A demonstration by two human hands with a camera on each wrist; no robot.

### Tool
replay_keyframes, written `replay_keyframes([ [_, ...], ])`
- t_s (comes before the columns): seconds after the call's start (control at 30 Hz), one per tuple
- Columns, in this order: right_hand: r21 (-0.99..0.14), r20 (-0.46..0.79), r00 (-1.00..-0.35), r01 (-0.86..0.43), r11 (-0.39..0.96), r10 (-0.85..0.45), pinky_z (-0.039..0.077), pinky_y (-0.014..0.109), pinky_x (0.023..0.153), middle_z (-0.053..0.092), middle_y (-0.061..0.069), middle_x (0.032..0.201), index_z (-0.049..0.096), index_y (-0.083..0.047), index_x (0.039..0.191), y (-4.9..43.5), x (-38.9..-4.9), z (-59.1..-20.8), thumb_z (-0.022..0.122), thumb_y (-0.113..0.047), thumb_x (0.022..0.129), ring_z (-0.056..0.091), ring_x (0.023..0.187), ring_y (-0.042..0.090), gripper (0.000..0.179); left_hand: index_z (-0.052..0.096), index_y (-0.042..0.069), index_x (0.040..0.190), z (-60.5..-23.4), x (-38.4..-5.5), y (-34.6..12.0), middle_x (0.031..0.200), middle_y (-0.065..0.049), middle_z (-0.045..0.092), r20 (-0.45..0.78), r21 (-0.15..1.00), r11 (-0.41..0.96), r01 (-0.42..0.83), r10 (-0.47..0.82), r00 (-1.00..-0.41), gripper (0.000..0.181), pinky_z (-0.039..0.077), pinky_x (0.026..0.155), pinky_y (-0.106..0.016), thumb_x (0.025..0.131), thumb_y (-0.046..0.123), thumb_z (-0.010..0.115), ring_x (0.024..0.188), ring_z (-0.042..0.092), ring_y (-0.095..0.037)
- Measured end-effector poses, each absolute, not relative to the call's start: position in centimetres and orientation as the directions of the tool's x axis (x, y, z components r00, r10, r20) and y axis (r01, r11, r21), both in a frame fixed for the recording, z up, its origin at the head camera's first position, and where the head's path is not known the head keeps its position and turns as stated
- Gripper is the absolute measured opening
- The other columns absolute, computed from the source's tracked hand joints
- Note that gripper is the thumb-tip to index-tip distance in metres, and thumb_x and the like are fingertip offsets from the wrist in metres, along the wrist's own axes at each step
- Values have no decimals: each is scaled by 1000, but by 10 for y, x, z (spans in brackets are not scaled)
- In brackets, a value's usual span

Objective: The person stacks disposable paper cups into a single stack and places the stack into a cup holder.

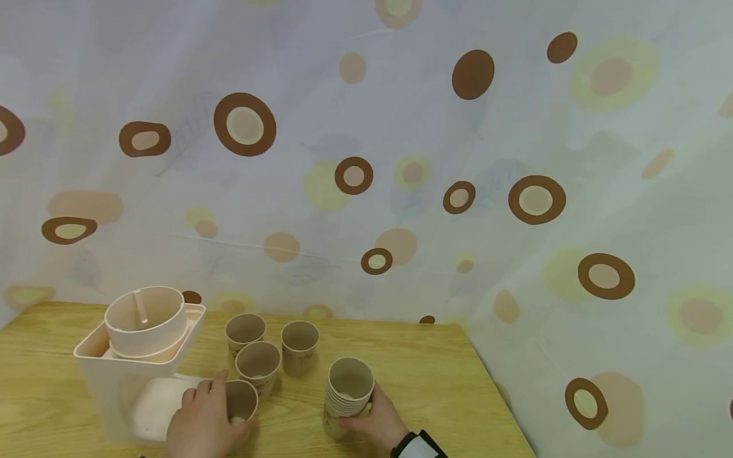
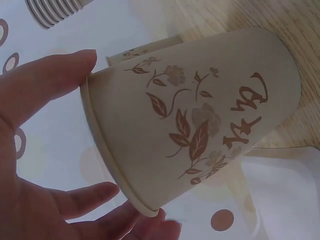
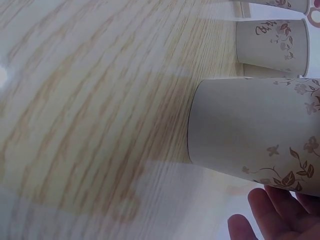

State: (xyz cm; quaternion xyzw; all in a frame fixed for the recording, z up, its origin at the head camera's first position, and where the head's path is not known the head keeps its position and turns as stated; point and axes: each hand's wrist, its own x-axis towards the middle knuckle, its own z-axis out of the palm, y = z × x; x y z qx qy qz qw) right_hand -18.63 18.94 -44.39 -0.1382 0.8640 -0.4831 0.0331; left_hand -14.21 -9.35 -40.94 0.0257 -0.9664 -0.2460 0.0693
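My left hand (image 1: 200,420) grips a paper cup (image 1: 243,397) at its rim, the thumb on one side and the fingers on the other. In the left wrist view, brown flowers and leaves decorate this cup (image 2: 185,125), whose base is by the wood. To the right, my right hand (image 1: 382,420) holds a stack of nested paper cups (image 1: 350,381) round its side, mouths upward. The right wrist view has the stack's lowest cup (image 3: 245,127) standing on the table, fingertips (image 3: 262,200) against its side.
Behind my left hand stand three more paper cups: one at the back (image 1: 245,331), one nearer (image 1: 259,362) and one to the right (image 1: 300,340). A white plastic container (image 1: 109,388) with a round open piece (image 1: 146,318) on top stands left. Patterned cloth (image 1: 401,127) hangs behind the wooden table (image 1: 441,375).
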Motion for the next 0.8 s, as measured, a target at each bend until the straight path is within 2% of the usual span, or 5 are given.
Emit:
replay_keyframes([
  [0.2, -853, 58, -960, -190, 485, -274, 44, 47, 88, 53, 20, 126, 38, 5, 133, 189, -184, -440, 82, -21, 70, 52, 113, 34, 81, 39, -8, 133, -411, -144, -94, 114, -32, 50, 71, 524, 851, -35, -85, -994, 95, 49, 74, -54, 64, 43, 81, 105, 45, -46],
  [0.37, -855, 53, -961, -184, 484, -271, 43, 50, 90, 53, 20, 126, 37, 5, 134, 189, -183, -438, 82, -20, 70, 52, 112, 34, 81, 44, -8, 126, -408, -142, -93, 111, -31, 50, 80, 531, 847, -25, -79, -994, 89, 49, 70, -52, 62, 40, 80, 103, 45, -45],
  [0.57, -855, 55, -960, -187, 484, -274, 44, 50, 89, 53, 21, 127, 37, 5, 134, 190, -183, -439, 82, -20, 71, 53, 111, 33, 82, 48, -8, 121, -386, -136, -84, 107, -26, 53, 164, 551, 833, 49, -50, -985, 82, 48, 76, -50, 62, 39, 79, 101, 46, -41],
  [0.8, -858, 72, -956, -206, 471, -286, 44, 41, 85, 55, 19, 123, 39, 5, 132, 190, -185, -442, 82, -18, 70, 54, 103, 25, 79, 50, -3, 120, -346, -132, -63, 111, -23, 54, 307, 584, 792, 180, -10, -952, 73, 46, 81, -47, 62, 33, 76, 105, 47, -38],
])
